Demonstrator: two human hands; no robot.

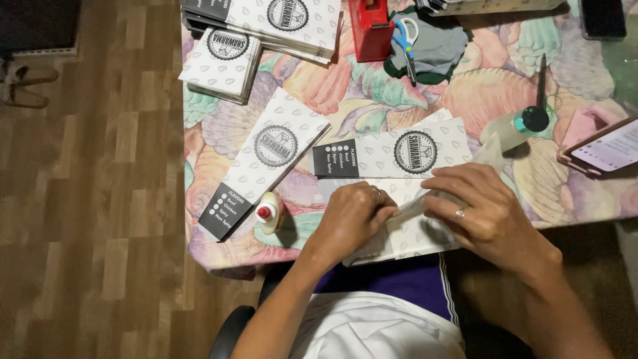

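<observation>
Both my hands, left hand (352, 216) and right hand (482, 209), pinch a paper sleeve (412, 229) mid-fold; glue bottle (268, 213) at nine o'clock, finished stacks (222, 63) at eleven.

Matt printed paper sleeves (392, 154) are laid on a glossy patterned tablecloth (345, 93). The floor (100, 199) — smooth wood. The tape dispenser (369, 30) — shiny red plastic.
</observation>
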